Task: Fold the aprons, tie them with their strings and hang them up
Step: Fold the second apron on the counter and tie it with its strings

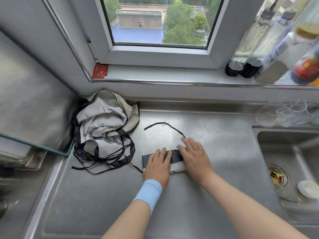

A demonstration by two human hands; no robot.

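Both hands rest flat, fingers spread and gripping nothing, on a folded apron (174, 158) lying on the steel counter (189, 195) just left of the sink (284, 157). The left hand (158, 165) covers the bundle's left half; the right hand (194, 156) covers its right end. One black string (164, 125) trails away behind the right fingertips. Judgement: hold the fold compressed with one palm while the other draws that string round the bundle, keeping the layers square. Further back-left, a second, crumpled apron (105, 121) awaits folding. The bundle's layering and the other string's origin are hidden under the hands; no hanging hook is visible.
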